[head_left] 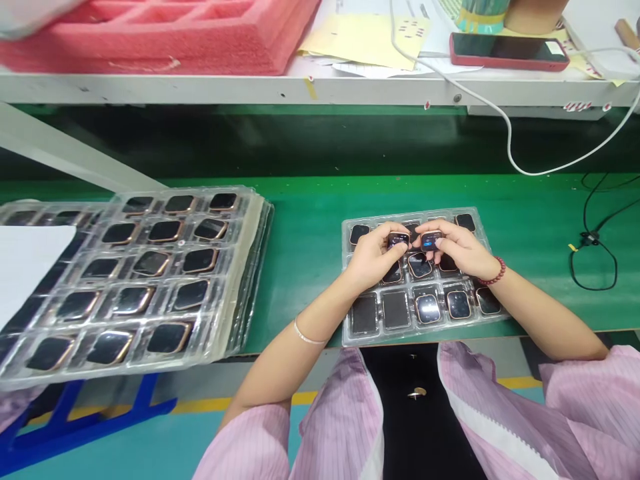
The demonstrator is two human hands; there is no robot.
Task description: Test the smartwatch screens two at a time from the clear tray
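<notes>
My left hand grips a smartwatch without a strap, its screen lit, with the thumb on its lower edge. In my right hand is a second smartwatch, whose lit screen shows a blue spot. Both are held side by side, just above a clear plastic tray. Several dark-screened watches with gold rims lie in the tray's pockets, among them a watch in the front row. Two front-left pockets hold no watch. My hands hide part of the upper rows.
To the left stands a stack of clear trays filled with watches, with a white sheet beside it. Above the green bench, a shelf bears red foam, papers and a phone. A white cable hangs down; black cables lie right.
</notes>
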